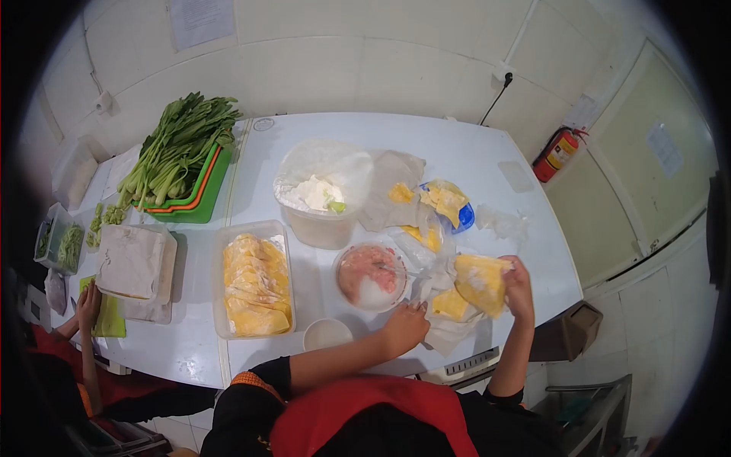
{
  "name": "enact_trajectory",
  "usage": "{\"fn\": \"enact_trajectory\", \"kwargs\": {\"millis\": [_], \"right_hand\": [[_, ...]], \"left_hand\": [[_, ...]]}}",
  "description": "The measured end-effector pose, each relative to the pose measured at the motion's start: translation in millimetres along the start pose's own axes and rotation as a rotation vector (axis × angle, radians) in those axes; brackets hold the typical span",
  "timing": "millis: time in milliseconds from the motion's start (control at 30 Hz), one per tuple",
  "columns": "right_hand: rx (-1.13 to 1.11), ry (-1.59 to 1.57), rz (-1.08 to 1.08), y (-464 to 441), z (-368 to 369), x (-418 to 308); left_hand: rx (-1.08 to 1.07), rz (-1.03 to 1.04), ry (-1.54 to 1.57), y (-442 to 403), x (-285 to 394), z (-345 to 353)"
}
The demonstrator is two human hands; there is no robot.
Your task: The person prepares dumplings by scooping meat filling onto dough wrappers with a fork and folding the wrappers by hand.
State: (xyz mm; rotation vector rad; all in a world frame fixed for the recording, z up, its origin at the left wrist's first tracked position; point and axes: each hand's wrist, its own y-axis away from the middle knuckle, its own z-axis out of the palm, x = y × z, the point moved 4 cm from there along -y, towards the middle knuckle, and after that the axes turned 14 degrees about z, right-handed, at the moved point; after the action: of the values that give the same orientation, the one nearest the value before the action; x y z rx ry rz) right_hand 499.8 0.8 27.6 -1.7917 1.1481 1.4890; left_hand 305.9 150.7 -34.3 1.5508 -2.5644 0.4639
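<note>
My right hand (pixel 518 288) is closed on the edge of some floured yellow dough sheets (pixel 481 283), lifted above the table's front right. Below them another yellow sheet (pixel 450 304) lies on crumpled paper (pixel 449 333). My left hand (pixel 406 329) rests at the left edge of this paper, just below a clear bowl (pixel 351 279) of pink minced filling and white powder; its fingers are bent and whatever they hold is too small to tell. A tub (pixel 253 305) of folded yellow sheets stands farther left, with a small white bowl (pixel 327 335) beside it.
A lined bucket (pixel 318 228) of white flour stands behind the bowl. Yellow pieces lie by a blue dish (pixel 465 218). Green crates (pixel 216 183) hold leafy greens (pixel 179 145). At far left, a co-worker's hands (pixel 89 306) are at a green board (pixel 111 318), beside a paper-covered container (pixel 129 259).
</note>
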Motion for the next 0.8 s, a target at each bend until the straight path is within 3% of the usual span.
{"fn": "enact_trajectory", "kwargs": {"millis": [233, 333, 433, 533, 633, 667, 767, 800], "right_hand": [[0.088, -0.405, 0.029, 14, -32, -51], [0.071, -0.453, 0.015, 15, -20, -71], [-0.072, -0.540, -0.006, 19, 17, -99], [-0.343, -0.757, -0.026, 22, 73, -131], [-0.389, -0.841, 0.106, 25, 131, -142], [-0.455, -0.891, 0.231, 19, 149, -130], [-0.643, -0.993, 0.502, 10, 202, -94], [-0.695, -1.016, 0.528, 17, 217, -92]], "left_hand": [[0.043, -0.081, 0.099, -2, 3, -1], [-0.047, -0.182, 0.416, 2, 5, -36], [0.045, -0.138, 0.723, 12, -9, -67], [0.403, -0.151, 1.231, 34, -29, -88], [0.774, 0.019, 1.583, 49, -60, -109], [0.653, -0.238, 1.658, 60, -84, -86], [1.123, -0.207, 1.879, 89, -68, -109], [1.043, -0.386, 1.736, 101, -79, -99]]}}
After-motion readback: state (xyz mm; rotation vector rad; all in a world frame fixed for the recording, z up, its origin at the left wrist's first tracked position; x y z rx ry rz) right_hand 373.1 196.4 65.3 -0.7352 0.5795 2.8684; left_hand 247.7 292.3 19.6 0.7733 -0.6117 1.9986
